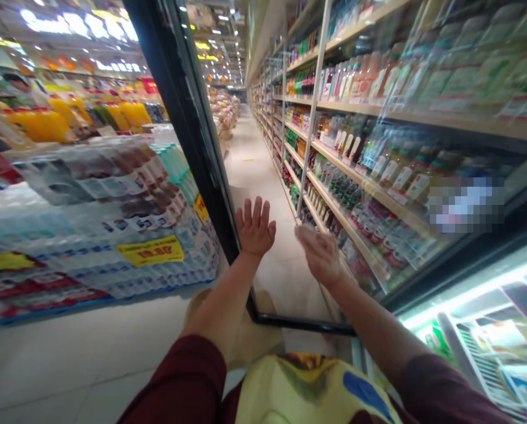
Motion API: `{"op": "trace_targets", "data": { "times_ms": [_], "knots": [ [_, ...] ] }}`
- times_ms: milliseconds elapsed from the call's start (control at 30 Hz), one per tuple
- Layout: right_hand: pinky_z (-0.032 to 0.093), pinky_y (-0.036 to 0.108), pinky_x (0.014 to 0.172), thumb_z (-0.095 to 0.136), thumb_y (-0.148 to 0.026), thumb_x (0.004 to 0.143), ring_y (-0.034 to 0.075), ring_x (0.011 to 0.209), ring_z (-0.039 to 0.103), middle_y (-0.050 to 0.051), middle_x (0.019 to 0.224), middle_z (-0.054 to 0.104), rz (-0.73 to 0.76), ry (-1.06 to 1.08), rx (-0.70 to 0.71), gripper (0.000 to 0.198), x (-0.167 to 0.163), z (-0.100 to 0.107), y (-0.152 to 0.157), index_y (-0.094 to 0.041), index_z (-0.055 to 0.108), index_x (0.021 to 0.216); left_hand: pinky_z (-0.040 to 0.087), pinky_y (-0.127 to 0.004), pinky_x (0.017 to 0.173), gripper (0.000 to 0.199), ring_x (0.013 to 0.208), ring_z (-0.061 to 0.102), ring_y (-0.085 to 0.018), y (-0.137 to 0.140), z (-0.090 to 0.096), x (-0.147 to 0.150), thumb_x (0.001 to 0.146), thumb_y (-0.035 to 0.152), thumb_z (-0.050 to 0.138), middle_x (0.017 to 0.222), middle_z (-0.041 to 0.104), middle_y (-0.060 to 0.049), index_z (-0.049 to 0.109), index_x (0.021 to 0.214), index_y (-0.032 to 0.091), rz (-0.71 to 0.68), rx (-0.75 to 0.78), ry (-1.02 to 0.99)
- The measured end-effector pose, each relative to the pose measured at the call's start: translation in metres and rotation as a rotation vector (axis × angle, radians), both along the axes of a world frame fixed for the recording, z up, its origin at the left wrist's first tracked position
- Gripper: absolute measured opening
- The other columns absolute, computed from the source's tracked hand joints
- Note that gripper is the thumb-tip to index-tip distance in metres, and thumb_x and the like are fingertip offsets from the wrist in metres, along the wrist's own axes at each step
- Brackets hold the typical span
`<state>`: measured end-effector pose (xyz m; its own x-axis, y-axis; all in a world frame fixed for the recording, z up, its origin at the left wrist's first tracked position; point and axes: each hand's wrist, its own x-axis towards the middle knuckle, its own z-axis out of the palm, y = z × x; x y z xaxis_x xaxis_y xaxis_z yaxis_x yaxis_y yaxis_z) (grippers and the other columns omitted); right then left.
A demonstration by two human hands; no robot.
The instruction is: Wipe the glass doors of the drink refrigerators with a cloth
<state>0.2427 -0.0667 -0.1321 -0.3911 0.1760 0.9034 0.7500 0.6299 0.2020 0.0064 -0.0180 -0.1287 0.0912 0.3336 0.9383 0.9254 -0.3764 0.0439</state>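
A large glass door [285,288] with a black frame [201,123] stands swung out in front of me. My left hand [257,228] is up against the glass beside the frame's left upright, palm forward and fingers spread. To its right, my right hand [320,252] is raised at the glass, blurred by motion. Its fingers look stretched out, and I see nothing in them. Whether the right hand touches the pane I cannot tell. A pale yellow garment front [289,388] shows below, between my dark red sleeves [184,377].
Shelves of bottled drinks [355,141] appear in the glass. Shrink-wrapped bottle packs [90,176] are stacked left, with a yellow price sign [151,251]. A lit cooler [479,335] is at lower right. Pale floor tiles [69,365] lie at lower left. A person [20,85] is far left.
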Motion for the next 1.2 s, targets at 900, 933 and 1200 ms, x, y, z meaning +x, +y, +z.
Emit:
{"op": "trace_targets", "data": {
  "times_ms": [900, 933, 1200],
  "knots": [
    [0.039, 0.043, 0.105, 0.054, -0.012, 0.095, 0.026, 0.124, 0.05, 0.009, 0.143, 0.062, -0.183, 0.268, 0.121, 0.048, 0.066, 0.042, 0.022, -0.024, 0.062, 0.142, 0.002, -0.05, 0.131, 0.063, 0.159, 0.015, -0.025, 0.007, -0.004, -0.004, 0.104, 0.054, 0.03, 0.155, 0.05, -0.016, 0.055, 0.146, 0.015, 0.037, -0.007, -0.029],
    [0.04, 0.043, 0.105, 0.055, -0.012, 0.095, 0.026, 0.123, 0.05, 0.01, 0.141, 0.064, -0.171, 0.253, 0.122, 0.048, 0.065, 0.032, 0.021, -0.023, 0.062, 0.141, 0.002, -0.05, 0.131, 0.063, 0.159, 0.015, -0.026, 0.007, -0.004, -0.004, 0.104, 0.054, 0.03, 0.155, 0.05, -0.016, 0.055, 0.146, 0.015, 0.031, -0.007, -0.033],
    [0.047, 0.027, 0.095, 0.06, -0.015, 0.094, 0.014, 0.104, 0.058, -0.004, 0.12, 0.075, -0.079, -0.087, 0.017, 0.041, 0.072, -0.011, -0.004, -0.035, 0.069, 0.129, 0.006, -0.051, 0.132, 0.063, 0.159, 0.018, -0.028, 0.007, -0.004, -0.006, 0.103, 0.052, 0.032, 0.152, 0.052, -0.019, 0.058, 0.144, 0.012, 0.068, 0.002, -0.009]
  ]
}}
